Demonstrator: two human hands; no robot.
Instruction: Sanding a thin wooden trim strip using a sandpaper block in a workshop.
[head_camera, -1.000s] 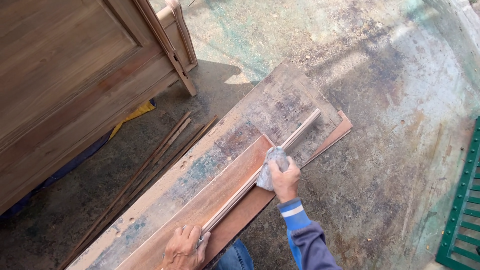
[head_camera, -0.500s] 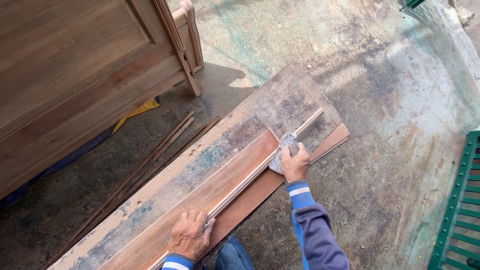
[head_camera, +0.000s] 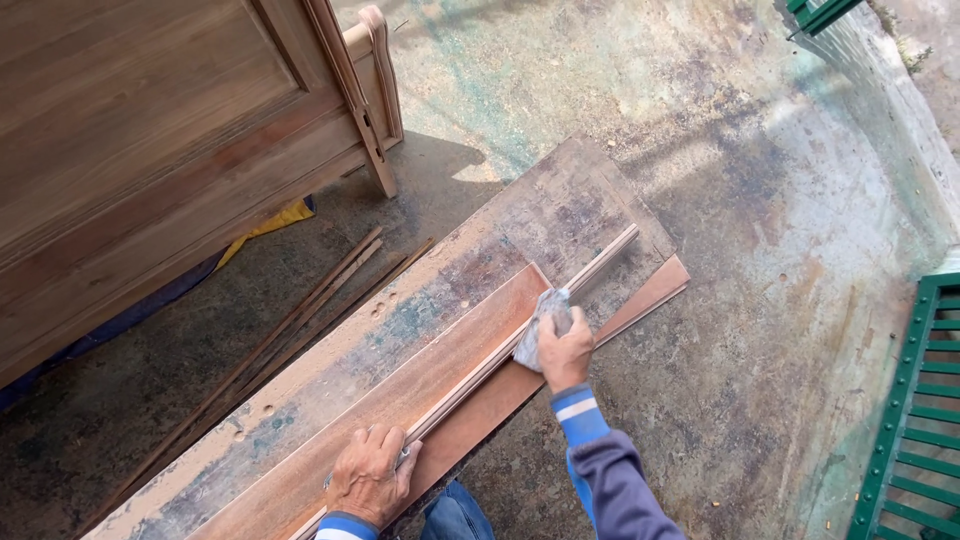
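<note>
On the worn bench (head_camera: 560, 200) I see a reddish board (head_camera: 400, 400) carrying a thin wooden strip (head_camera: 590, 270), my left hand (head_camera: 368, 487) pressing curled fingers over its near end while my right hand (head_camera: 566, 355) closes around a grey rag (head_camera: 540, 328) against its middle.

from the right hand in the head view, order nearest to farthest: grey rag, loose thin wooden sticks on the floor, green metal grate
1. Grey crumpled rag: in the right hand grip, on the moulding strip.
2. Loose thin wooden sticks: left, on the floor.
3. Green metal grate: far right edge.
</note>
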